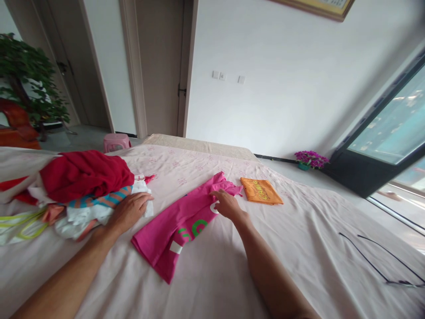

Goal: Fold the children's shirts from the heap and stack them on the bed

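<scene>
A pink garment (186, 212) with green and white print lies folded lengthwise at a slant across the bed. Over its upper part is my right hand (228, 204), touching the cloth with the index finger and thumb apart. My left hand (133, 208) rests at the right edge of a clothes pile, fingers stretched out over a white cloth (148, 209). In that pile, a dark red garment (88, 175) lies on top of a blue and orange striped piece (102, 199). Just right of the pink garment sits a flat folded orange garment (262, 190) with yellow lettering.
The pale bedsheet (299, 248) is wrinkled. Black-framed glasses (387, 277) lie at the right. Beyond the bed are a pink stool (117, 141), a potted purple flower plant (311, 158), a leafy plant (29, 84) and a closed door (159, 66).
</scene>
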{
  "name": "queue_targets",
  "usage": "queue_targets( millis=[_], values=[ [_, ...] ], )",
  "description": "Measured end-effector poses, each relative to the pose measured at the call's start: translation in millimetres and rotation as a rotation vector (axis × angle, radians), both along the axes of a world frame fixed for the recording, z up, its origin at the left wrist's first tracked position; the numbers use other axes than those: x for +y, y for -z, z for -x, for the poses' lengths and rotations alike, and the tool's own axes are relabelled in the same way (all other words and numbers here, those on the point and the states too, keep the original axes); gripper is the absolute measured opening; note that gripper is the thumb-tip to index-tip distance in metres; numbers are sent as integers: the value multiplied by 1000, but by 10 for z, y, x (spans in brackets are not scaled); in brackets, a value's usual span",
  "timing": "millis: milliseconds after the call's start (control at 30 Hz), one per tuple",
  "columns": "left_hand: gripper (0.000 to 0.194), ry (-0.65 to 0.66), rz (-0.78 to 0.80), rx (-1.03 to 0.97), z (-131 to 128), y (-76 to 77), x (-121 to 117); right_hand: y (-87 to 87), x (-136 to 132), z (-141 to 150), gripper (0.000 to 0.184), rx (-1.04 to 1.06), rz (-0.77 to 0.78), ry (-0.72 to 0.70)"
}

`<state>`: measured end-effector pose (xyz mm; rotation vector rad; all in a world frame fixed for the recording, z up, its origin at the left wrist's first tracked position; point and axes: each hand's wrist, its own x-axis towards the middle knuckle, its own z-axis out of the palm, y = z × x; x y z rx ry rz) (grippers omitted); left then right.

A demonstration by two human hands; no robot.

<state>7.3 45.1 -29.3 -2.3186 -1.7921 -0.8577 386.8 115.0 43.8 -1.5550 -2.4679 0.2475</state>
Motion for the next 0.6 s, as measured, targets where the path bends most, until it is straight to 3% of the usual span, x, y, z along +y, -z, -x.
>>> queue_targets(
  millis=[133,267,433,600],
  values=[
    [36,-17,23,-43,-18,-21,-14,119,34,21,28,-49,-32,54],
    [35,-19,53,-191,-159,-131,-89,106,30,58,17,17,-63,106],
    [39,50,238,-404,-734,-402,-247,21,53,-8,14,114,5,107],
    [34,45,240,-147,-1389,-521,-233,-109,39,-23,11,270,-26,46]
  ],
)
